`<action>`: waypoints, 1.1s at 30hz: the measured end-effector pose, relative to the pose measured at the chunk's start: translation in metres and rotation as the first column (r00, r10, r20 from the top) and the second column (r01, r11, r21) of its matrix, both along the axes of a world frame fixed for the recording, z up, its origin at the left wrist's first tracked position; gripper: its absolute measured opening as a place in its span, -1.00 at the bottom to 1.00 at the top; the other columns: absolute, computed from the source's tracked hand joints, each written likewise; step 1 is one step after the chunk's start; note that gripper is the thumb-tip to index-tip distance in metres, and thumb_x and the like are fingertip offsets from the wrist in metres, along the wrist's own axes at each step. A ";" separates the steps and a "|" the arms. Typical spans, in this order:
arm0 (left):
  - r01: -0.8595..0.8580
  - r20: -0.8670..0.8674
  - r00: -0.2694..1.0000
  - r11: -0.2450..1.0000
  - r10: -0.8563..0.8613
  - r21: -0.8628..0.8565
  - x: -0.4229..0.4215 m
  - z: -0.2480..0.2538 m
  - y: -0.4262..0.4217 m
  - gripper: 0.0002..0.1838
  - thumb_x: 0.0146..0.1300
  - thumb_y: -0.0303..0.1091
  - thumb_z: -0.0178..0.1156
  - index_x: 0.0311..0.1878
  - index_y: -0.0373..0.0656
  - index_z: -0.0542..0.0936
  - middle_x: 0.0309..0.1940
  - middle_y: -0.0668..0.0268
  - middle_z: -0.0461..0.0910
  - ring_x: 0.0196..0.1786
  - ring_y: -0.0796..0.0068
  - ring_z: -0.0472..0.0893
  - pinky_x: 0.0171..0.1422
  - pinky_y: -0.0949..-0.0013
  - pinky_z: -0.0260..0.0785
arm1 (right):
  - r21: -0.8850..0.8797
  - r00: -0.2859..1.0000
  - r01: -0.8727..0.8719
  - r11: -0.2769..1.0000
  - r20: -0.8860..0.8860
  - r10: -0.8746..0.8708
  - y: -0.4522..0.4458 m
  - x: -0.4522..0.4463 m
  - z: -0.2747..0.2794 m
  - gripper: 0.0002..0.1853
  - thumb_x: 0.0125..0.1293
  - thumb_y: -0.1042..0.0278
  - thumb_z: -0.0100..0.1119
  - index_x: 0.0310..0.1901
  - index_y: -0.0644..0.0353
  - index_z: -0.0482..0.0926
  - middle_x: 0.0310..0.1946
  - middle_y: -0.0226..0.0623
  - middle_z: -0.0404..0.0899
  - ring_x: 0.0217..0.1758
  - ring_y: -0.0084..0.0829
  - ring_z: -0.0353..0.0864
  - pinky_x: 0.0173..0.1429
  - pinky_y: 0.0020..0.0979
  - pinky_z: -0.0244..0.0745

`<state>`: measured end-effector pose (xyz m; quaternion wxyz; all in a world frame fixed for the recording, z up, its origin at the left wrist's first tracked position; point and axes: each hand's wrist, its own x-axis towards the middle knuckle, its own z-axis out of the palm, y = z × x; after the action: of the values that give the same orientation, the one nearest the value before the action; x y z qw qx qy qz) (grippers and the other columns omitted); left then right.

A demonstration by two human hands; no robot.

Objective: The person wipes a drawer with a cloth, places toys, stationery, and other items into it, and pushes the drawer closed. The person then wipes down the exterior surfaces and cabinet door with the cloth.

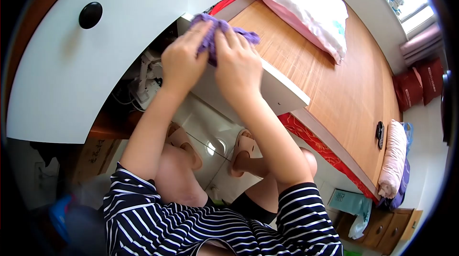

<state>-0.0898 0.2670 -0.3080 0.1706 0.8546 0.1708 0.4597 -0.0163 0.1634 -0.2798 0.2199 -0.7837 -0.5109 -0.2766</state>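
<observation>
A crumpled purple cloth [208, 41] lies over the top edge of a white panel [282, 88] beside the bed. My left hand [185, 57] is at the cloth's left side, fingers bent over it and pressing it. On the cloth's right side, my right hand [237, 62] has its fingers curled over the fabric. Both hands touch the cloth close together, and part of it sticks out past the right fingers. The fingertips are partly hidden in the folds.
The bed [344, 93] with a white and pink pillow [311, 12] stands at the right. A white cabinet front with a black knob [90, 15] fills the upper left. Cables and a white power strip [150, 91] sit below it. Slippers [244, 148] are on the tiled floor.
</observation>
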 end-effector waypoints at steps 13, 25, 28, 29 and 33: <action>0.137 0.185 0.978 0.967 -0.098 -0.213 0.012 -0.006 -0.012 -0.57 0.14 -0.59 0.06 0.13 -0.24 0.51 0.13 0.04 0.49 0.18 0.13 0.50 0.27 0.28 0.30 | -0.064 0.998 -0.052 0.997 0.025 0.054 -0.016 0.001 -0.001 -0.60 0.14 0.42 0.05 0.06 0.30 0.46 0.17 -0.10 0.43 0.19 -0.22 0.44 0.29 -0.16 0.29; 0.640 0.069 0.757 0.716 -0.650 -0.277 0.017 0.013 -0.154 -0.52 0.05 -0.62 0.12 0.12 -0.19 0.53 0.06 0.09 0.55 0.09 0.15 0.57 0.14 0.26 0.44 | 0.126 0.918 0.167 0.978 -0.382 -0.107 -0.203 0.010 0.015 -0.58 -0.07 0.74 -0.09 -0.14 0.30 0.59 -0.15 -0.11 0.61 -0.10 -0.19 0.63 0.03 -0.35 0.50; 0.745 0.219 0.571 0.388 -0.791 -0.542 -0.002 0.031 -0.160 -0.64 0.13 -0.61 0.06 0.03 -0.24 0.56 -0.16 0.14 0.61 -0.13 0.28 0.61 -0.03 0.36 0.45 | 0.405 0.652 0.139 0.904 -0.724 0.224 -0.213 -0.003 0.046 -0.69 -0.05 0.76 -0.25 -0.32 0.38 0.51 -0.36 -0.28 0.53 -0.27 -0.51 0.49 -0.06 -0.55 0.39; 0.746 0.231 0.601 0.434 -0.765 -0.505 -0.006 0.038 -0.155 -0.65 0.13 -0.60 0.06 0.02 -0.24 0.56 -0.18 0.14 0.61 -0.15 0.30 0.61 -0.04 0.37 0.44 | 0.464 0.574 0.101 0.880 -0.750 0.329 -0.209 -0.004 0.051 -0.69 0.01 0.75 -0.25 -0.29 0.38 0.51 -0.34 -0.32 0.53 -0.24 -0.57 0.47 -0.07 -0.57 0.38; 0.559 0.253 0.827 0.781 -0.502 -0.280 -0.008 0.042 -0.112 -0.69 0.13 -0.56 0.05 -0.03 -0.26 0.56 -0.18 0.15 0.56 -0.13 0.35 0.55 0.03 0.38 0.38 | 0.457 0.622 0.009 0.889 -0.699 0.353 -0.148 0.002 0.047 -0.69 0.06 0.72 -0.14 -0.16 0.32 0.50 -0.25 -0.24 0.54 -0.14 -0.45 0.51 0.02 -0.50 0.38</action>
<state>-0.0983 0.1550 -0.2664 0.4524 0.7841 -0.0150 0.4247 -0.0147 0.0152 -0.2326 0.6033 -0.7056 -0.3718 0.0022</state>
